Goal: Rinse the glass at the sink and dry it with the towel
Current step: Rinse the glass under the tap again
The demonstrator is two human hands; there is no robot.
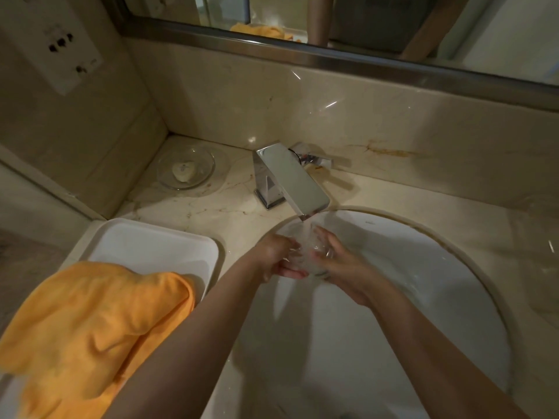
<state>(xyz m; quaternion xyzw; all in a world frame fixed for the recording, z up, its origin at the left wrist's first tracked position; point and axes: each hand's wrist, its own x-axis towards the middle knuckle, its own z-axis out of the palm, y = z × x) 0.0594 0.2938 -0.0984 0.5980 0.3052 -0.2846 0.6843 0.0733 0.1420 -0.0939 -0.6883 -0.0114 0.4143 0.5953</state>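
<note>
While water runs from the square chrome faucet (289,176), both hands meet under its spout over the white sink basin (408,282). One clear drinking glass (308,252) sits between them, directly below the spout and in the stream, blurred by the water so its exact tilt cannot be told. The left hand (276,257) grips it from the side away from the basin's middle, fingers curled against the wall of the glass; the right hand (338,267) cups the opposite side, fingers wrapped round it and spread a little (a ring shows on one finger). Both forearms cross the front of the basin and hide part of its bowl.

Left of the faucet, on the beige marble counter (211,207), stands one clear glass soap dish (187,167) with one pale bar of soap (183,171) in it. Nearer than the dish, and still to the faucet's left, lies one white rectangular tray (145,240). One orange towel (90,322) is draped over the tray's near end and spills off its front edge, touching the left forearm. Behind the faucet, its single lever handle (311,157) points to the right. Above the faucet, past the marble backsplash, runs one metal-framed mirror (332,22), where the towel's reflection shows. High to the faucet's left, on the side wall, is one white socket plate (60,46).
</note>
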